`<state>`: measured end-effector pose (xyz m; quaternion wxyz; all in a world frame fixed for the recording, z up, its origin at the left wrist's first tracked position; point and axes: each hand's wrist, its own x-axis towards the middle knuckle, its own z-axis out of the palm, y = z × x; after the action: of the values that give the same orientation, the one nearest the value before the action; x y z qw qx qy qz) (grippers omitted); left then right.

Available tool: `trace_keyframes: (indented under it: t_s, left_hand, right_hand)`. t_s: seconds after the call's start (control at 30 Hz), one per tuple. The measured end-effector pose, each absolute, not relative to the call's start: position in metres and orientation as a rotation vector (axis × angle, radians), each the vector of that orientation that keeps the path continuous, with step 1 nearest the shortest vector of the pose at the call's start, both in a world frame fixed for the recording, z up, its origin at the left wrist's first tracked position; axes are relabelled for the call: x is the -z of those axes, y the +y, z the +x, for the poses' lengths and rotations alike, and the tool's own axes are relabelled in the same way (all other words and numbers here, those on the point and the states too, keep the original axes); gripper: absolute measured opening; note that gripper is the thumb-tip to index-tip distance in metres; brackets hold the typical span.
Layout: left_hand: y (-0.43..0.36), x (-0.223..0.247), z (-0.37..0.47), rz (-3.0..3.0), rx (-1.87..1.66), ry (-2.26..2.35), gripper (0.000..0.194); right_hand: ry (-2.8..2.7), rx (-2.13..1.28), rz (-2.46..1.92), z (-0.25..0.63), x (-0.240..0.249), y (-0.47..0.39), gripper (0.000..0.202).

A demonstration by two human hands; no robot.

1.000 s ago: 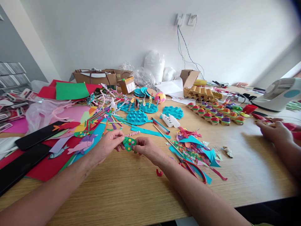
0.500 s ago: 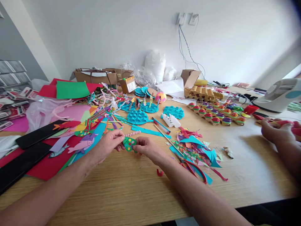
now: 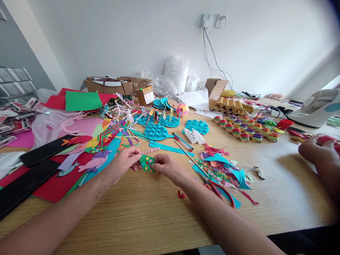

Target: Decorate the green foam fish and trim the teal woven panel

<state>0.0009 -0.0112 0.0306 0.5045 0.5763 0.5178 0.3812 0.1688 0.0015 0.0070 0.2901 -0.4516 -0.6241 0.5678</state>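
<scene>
Between my two hands is a green paper fish [image 3: 147,163] with coloured dots. My left hand [image 3: 126,160] pinches its left end, and my right hand [image 3: 166,165] grips its right edge between thumb and fingers. Just behind the fish lies a twisted pink pipe cleaner [image 3: 151,150]; whether it touches my fingers I cannot tell. To the left, a pink paper fish [image 3: 93,163] and a grey-blue fish [image 3: 67,170] rest on red sheets. Blue egg-carton pieces [image 3: 156,132] sit beyond my hands.
Red-handled pliers [image 3: 221,193] lie beside paper scraps [image 3: 223,166] at right. White glue bottles [image 3: 193,135], pens [image 3: 182,141] and a painted egg carton [image 3: 245,128] stand farther back. Black trays [image 3: 29,184] are at left. Another person's hand [image 3: 316,150] works at far right.
My hands and the green fish stay almost still. The view has shifted very slightly. The other person's hand at far right has moved a little.
</scene>
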Motion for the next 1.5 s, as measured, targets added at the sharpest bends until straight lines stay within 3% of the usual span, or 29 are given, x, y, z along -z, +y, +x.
trace_keyframes:
  t_s: [1.07,1.5]
  left_hand:
    - [-0.011,-0.013,-0.013,1.222,-1.016,1.229,0.017]
    - [-0.010,-0.010,-0.022,1.499,-0.858,1.405,0.022]
  right_hand:
    - [-1.628,-1.596,-1.160,0.172,-0.002,0.008,0.012]
    - [-1.697,-1.644,-1.287,0.176,-0.006,0.008,0.010]
